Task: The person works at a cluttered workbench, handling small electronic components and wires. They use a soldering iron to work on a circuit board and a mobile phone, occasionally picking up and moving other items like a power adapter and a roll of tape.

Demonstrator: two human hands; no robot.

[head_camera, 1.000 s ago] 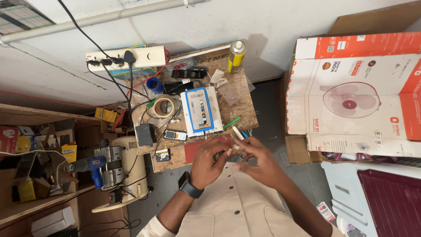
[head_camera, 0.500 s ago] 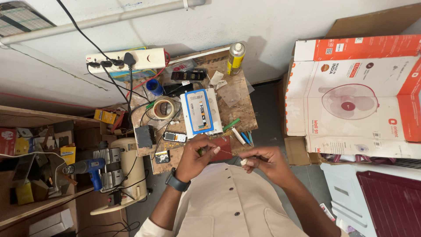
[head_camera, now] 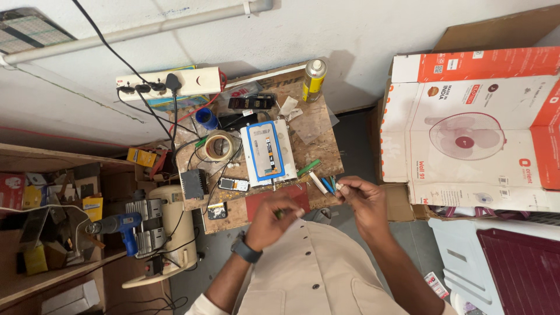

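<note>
Small white piece (head_camera: 339, 187) | pinched in my right hand (head_camera: 363, 205) fingers, just right of the red mat (head_camera: 262, 204), raised for handling | left hand (head_camera: 273, 219) over mat, fingers curled, contents unclear | worktop (head_camera: 318, 149).

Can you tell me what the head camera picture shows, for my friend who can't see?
Seen from above, a person's left hand and right hand each pinch something small over a cluttered workbench. On it lie a phone screen, tape roll and spray can.
</note>
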